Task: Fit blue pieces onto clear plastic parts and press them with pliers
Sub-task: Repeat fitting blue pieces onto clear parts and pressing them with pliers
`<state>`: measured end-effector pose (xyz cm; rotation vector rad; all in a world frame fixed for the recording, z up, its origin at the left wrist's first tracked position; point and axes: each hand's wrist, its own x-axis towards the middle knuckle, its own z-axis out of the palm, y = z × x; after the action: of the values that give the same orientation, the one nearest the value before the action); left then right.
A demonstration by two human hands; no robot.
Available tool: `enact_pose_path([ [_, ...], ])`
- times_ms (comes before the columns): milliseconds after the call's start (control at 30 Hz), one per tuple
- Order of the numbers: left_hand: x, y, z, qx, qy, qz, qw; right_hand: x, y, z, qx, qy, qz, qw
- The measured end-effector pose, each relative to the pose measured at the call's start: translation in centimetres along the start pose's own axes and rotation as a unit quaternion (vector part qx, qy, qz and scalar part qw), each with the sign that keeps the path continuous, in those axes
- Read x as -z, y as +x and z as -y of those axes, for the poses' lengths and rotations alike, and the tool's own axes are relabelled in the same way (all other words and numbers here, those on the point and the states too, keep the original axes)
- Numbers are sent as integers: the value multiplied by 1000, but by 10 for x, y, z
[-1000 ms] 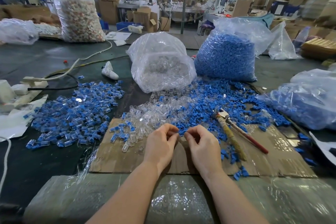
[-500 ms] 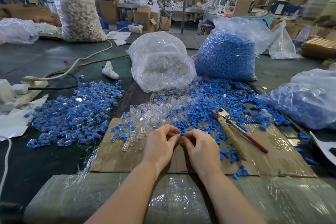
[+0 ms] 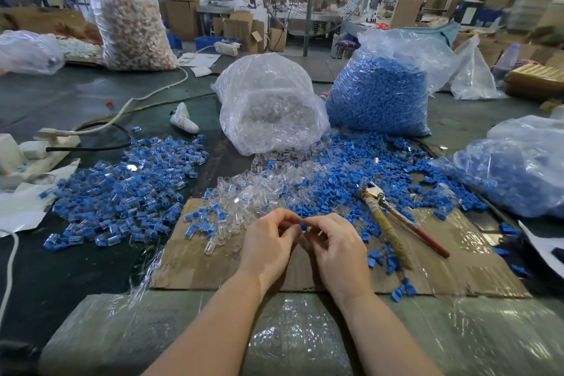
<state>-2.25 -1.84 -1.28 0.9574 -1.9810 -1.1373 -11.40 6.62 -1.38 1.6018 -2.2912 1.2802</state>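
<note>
Over creased cardboard [image 3: 213, 265] | left hand [image 3: 268, 246], right hand [image 3: 337, 249]: both grips pinching small blue piece [image 3: 303, 226]

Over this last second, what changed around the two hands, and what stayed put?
The left hand and right hand closed the small gap between their fingertips; a blue piece now shows pinched where they meet. Whether a clear part is there too cannot be told. Neither hand let anything go. The pliers stay untouched on the cardboard, and the bags and piles lie as before.
</note>
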Motion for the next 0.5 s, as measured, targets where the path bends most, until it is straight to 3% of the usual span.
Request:
enact_pose_path([
  [500, 0, -1, 1, -9, -12, -4, 1000, 0, 0, 0, 9, 3, -17, 1000],
])
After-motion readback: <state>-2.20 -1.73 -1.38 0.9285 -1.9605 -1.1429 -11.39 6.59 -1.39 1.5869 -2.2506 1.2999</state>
